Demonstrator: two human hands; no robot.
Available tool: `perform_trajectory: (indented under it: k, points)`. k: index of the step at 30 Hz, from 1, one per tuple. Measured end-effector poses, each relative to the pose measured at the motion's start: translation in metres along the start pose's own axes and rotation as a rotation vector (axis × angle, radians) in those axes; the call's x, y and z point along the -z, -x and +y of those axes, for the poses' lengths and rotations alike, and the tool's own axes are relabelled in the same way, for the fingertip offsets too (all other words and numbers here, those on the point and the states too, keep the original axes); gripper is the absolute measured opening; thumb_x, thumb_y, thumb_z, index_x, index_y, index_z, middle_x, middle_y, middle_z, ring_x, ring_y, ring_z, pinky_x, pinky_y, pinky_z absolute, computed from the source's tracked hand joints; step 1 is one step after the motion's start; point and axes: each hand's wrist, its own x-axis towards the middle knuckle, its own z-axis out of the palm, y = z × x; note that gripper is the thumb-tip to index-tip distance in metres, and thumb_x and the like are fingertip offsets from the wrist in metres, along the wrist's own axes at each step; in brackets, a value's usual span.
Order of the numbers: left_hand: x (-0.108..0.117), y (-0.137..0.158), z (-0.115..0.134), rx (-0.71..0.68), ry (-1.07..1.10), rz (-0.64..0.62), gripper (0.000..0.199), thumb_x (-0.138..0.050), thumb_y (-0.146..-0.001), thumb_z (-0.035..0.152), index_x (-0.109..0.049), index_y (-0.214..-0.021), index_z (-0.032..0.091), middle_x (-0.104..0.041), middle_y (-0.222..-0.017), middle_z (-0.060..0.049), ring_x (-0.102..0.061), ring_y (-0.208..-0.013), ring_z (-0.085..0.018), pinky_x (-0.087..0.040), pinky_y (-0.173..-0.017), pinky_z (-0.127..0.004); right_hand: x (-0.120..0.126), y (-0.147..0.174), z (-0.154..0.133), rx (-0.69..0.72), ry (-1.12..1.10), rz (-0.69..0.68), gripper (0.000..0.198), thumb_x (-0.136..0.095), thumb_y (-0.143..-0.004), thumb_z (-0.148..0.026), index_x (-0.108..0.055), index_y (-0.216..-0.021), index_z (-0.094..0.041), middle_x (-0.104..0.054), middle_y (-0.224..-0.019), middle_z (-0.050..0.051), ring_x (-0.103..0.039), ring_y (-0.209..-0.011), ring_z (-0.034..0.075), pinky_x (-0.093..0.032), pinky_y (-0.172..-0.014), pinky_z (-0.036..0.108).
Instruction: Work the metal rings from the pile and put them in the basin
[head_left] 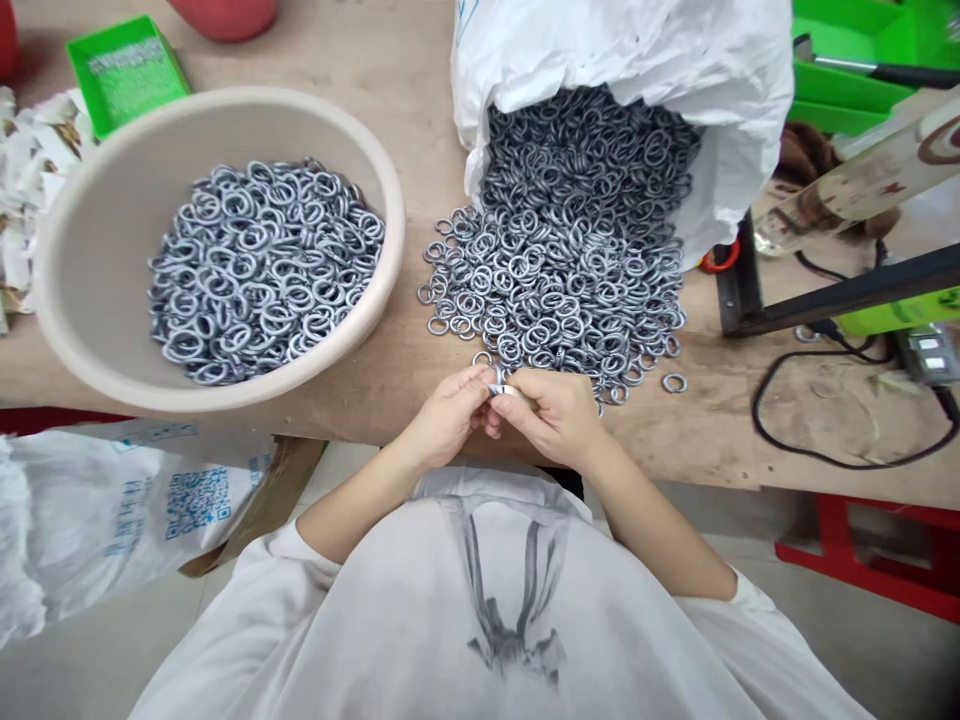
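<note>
My left hand (452,412) and my right hand (559,412) meet at the front edge of the workbench. Between their pinched fingertips is a small grey metal ring (496,387), partly covered by the fingers, so its full shape is hidden. Just beyond my hands spreads a pile of loose grey rings (547,285), spilling from the mouth of a white woven sack (637,45). To the left, a wide beige basin (97,310) holds a heap of similar rings (266,270).
A green tray (131,75) of tiny pieces stands behind the basin. On the right are a dark metal frame (847,290), a black cable (772,430) and green bins (855,35). A printed white sack (142,510) lies below left; a red stool (832,545) is below right.
</note>
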Motion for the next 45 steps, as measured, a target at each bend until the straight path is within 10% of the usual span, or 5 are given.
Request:
perform_trajectory:
  k: [7,16,24,30,45]
  points:
    - [0.03,0.021,-0.005,0.131,-0.166,-0.246,0.041,-0.067,-0.084,0.05,-0.056,-0.068,0.014,-0.06,-0.06,-0.001,-0.054,-0.051,-0.009,-0.044,-0.054,-0.021,-0.006,-0.019,0.024,-0.337,0.307,0.158,0.051,-0.039,-0.098,-0.057,-0.064,-0.073,-0.021,-0.062,-0.061,0.002,-0.054,-0.058,0.016,-0.027,-0.058,0.027]
    - [0.07,0.024,0.01,-0.059,-0.071,0.198,0.031,-0.073,-0.075,0.026,-0.071,-0.104,0.016,-0.073,-0.091,-0.005,-0.066,-0.076,-0.012,-0.052,-0.077,-0.025,-0.031,-0.039,0.011,-0.266,0.663,-0.174,0.026,-0.049,-0.097,-0.033,-0.071,-0.1,-0.019,-0.074,-0.093,0.01,-0.065,-0.077,0.022,-0.024,-0.057,0.03]
    - [0.028,0.008,0.001,-0.058,0.088,0.113,0.034,-0.071,-0.078,0.048,-0.067,-0.087,0.015,-0.057,-0.078,-0.001,-0.054,-0.07,-0.012,-0.05,-0.065,-0.025,-0.02,-0.025,-0.002,-0.2,-0.299,0.148,0.022,-0.055,-0.094,-0.037,-0.068,-0.093,-0.02,-0.069,-0.074,0.0,-0.058,-0.061,0.014,-0.041,-0.057,0.026]
    - [0.003,-0.002,-0.005,-0.125,0.01,0.115,0.042,-0.076,-0.075,0.054,-0.058,-0.075,0.016,-0.046,-0.068,0.002,-0.04,-0.063,-0.008,-0.036,-0.056,-0.02,-0.025,-0.006,0.008,-0.114,-0.34,0.33,0.006,-0.07,-0.085,-0.028,-0.07,-0.088,-0.022,-0.071,-0.081,0.0,-0.064,-0.071,0.014,-0.049,-0.069,0.028]
    - [-0.013,-0.003,-0.005,-0.072,-0.025,0.066,0.047,-0.075,-0.073,0.055,-0.047,-0.069,0.017,-0.035,-0.06,0.005,-0.028,-0.053,-0.006,-0.022,-0.047,-0.02,-0.016,-0.01,0.011,-0.271,-0.751,0.179,0.042,-0.074,-0.077,-0.056,-0.064,-0.095,-0.02,-0.064,-0.079,0.0,-0.059,-0.065,0.012,-0.05,-0.061,0.026]
